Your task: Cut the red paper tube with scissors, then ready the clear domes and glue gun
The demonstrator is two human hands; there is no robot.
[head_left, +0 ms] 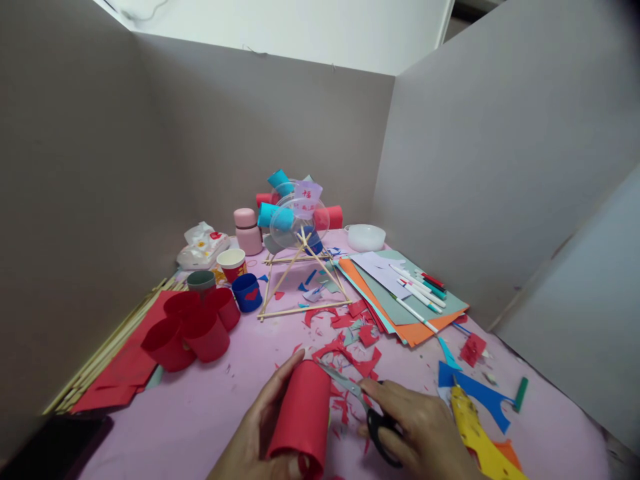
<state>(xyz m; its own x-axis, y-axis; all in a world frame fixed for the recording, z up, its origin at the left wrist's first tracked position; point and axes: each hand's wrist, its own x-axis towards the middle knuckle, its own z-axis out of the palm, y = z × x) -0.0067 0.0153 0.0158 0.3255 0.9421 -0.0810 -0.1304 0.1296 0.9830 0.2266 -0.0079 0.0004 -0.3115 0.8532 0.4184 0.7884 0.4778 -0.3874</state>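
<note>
My left hand (253, 430) is wrapped round a rolled red paper tube (303, 417) at the bottom centre, thumb up along its left side. My right hand (425, 433) grips black-handled scissors (367, 407), whose blades point up-left toward the top of the tube. Red paper scraps (350, 353) lie on the pink tabletop (200, 413) just beyond both hands.
Several red paper rings (193, 330) and a blue cup (247, 292) sit at the left, over red sheets and wooden sticks. A stick-framed wheel with cups (295, 220) stands at the back. Coloured paper with markers (410, 293) lies right. A yellow glue gun (480, 440) lies at the bottom right. Grey panels wall three sides.
</note>
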